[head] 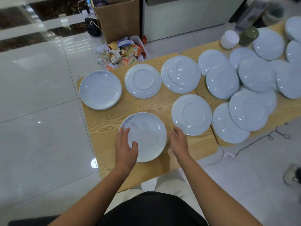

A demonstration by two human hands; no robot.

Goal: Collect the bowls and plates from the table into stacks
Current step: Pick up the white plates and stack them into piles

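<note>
A white plate with a faint printed mark lies right side up near the front of the wooden table. My left hand rests on its left rim, fingers straight, thumb over the plate. My right hand hovers just past its right rim, fingers relaxed, holding nothing. A short stack of upright plates stands at the table's far left corner. Upside-down plates lie behind: one, an overlapped pair, and one to the right.
Several more upside-down plates overlap across the table's right half. A white stack of bowls and a dark jar stand at the back. A cardboard box and a bin of wrappers sit on the floor behind; a cable trails right.
</note>
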